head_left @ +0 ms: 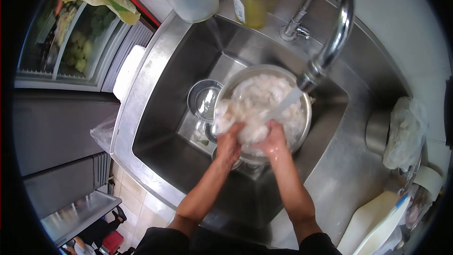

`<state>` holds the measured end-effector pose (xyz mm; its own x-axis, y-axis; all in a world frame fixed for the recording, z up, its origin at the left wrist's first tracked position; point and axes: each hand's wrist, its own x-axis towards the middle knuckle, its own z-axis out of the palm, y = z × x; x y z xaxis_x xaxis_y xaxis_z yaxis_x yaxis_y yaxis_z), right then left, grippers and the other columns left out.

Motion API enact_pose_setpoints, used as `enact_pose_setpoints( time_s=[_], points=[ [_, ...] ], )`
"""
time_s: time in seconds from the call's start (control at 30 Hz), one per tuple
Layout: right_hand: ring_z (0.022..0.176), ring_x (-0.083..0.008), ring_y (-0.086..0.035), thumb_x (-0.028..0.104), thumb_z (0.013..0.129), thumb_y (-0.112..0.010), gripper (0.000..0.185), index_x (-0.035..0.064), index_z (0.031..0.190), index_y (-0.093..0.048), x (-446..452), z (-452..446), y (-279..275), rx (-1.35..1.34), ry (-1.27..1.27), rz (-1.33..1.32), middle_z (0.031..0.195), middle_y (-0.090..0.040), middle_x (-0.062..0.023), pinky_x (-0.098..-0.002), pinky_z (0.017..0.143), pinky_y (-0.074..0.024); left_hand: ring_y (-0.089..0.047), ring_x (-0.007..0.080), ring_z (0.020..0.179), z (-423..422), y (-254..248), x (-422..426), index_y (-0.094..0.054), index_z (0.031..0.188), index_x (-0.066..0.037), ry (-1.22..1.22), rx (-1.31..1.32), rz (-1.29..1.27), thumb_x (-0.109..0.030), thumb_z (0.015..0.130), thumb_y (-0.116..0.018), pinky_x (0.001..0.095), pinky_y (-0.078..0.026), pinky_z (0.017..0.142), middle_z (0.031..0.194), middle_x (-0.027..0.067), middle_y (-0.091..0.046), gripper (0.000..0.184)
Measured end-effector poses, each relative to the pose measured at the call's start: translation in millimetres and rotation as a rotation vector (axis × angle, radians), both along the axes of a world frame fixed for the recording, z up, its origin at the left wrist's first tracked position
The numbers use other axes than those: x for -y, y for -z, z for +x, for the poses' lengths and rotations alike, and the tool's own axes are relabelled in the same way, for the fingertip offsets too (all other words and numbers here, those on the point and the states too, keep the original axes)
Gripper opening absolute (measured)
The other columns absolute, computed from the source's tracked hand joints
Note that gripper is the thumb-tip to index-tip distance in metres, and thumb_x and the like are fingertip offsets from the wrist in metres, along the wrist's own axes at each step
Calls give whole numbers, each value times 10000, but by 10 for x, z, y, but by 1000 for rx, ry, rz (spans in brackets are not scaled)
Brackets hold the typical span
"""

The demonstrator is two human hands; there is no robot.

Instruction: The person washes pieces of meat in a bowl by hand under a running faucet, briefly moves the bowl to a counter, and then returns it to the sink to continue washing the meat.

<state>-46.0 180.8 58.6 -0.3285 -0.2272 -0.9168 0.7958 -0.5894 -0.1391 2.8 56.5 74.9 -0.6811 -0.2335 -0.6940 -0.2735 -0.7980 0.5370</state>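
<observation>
A wide metal bowl (306, 122) stands in the steel sink, full of whitish, wet pieces (264, 87) that I cannot identify. Water runs from the curved faucet (307, 79) into the bowl. Over the near left part of the bowl, my left hand (230, 142) has its fingers closed around some of the whitish pieces. My right hand (273, 138) is just right of it, its fingers curled against a pale clump between the two hands. Some fingertips are hidden by the pieces and the splashing water.
Small metal bowls (204, 99) lie left of the big bowl. Behind the sink stand a plastic tub (191, 0) and a soap bottle (250, 4). A plastic bag (406, 130) and a white board (370, 222) are at the right. A person (96, 233) is at the lower left.
</observation>
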Motion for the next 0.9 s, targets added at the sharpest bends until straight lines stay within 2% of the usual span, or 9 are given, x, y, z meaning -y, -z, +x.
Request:
enact_pose_setpoints(
  time_s=[0.03,0.13,0.23,0.33,0.43,0.47,0.57,0.67,0.9],
  points=[
    [1268,-330,-463,288,946,-412,415,121,1310,-525,28,16,31,-11,-24,-11,1357,-536,-102,-673,993,-302,-588,269,1124,-5,-18,-13,-464,1322,33,1,-18,-34,-34,829,-672,399,-507,959,1238,141,-576,539],
    [1257,-318,-478,297,946,-420,412,124,1303,-532,124,26,-217,-130,-35,-10,1345,-544,-99,-617,993,-334,-583,269,1128,-9,-73,-8,-466,1321,38,8,-66,-93,-17,828,-658,402,-497,971,1238,139,-573,532],
    [1076,-259,-591,246,929,-481,344,128,1241,-567,8,16,-129,-182,-108,-24,1224,-598,-93,-492,868,-453,-578,268,1137,-23,-197,18,-459,1328,38,27,-93,-56,-18,834,-651,397,-481,990,1251,138,-563,533],
    [1068,-268,-609,205,943,-477,320,107,1235,-564,-38,-52,-193,-262,-95,15,1215,-597,-105,-483,825,-499,-563,271,1165,-46,-281,19,-417,1362,24,59,-187,-30,-24,843,-641,388,-464,1012,1290,143,-537,567],
    [1166,-326,-558,150,922,-462,392,68,1299,-529,-36,-89,-226,-339,21,-35,1304,-563,-142,-556,936,-449,-554,275,1180,-78,-217,25,-388,1381,16,84,-296,20,-17,845,-635,395,-464,1016,1302,148,-528,591],
    [1168,-331,-557,118,923,-461,379,24,1284,-529,-37,-103,-212,-318,50,-14,1291,-565,-157,-546,970,-446,-557,274,1178,-91,-206,43,-383,1383,12,108,-283,34,-14,852,-626,395,-468,1017,1303,152,-527,585],
    [1155,-330,-567,124,925,-476,373,11,1276,-529,-17,-71,-270,-362,62,-21,1274,-569,-159,-536,971,-456,-562,273,1173,-122,-266,59,-388,1377,13,118,-232,10,-19,859,-623,394,-477,1010,1297,153,-531,569],
    [1051,-294,-611,140,911,-528,314,23,1201,-565,-26,-69,-144,-383,26,-8,1201,-596,-150,-495,865,-503,-583,275,1143,-110,-298,84,-421,1351,20,85,-263,0,-19,864,-624,390,-491,994,1268,156,-554,530],
    [993,-290,-624,133,869,-556,325,-2,1164,-573,-51,-56,-159,-409,77,-8,1144,-600,-154,-459,824,-535,-584,278,1144,-114,-309,43,-426,1349,17,129,-353,-48,-2,869,-618,390,-504,976,1272,162,-554,517]
  ],
)
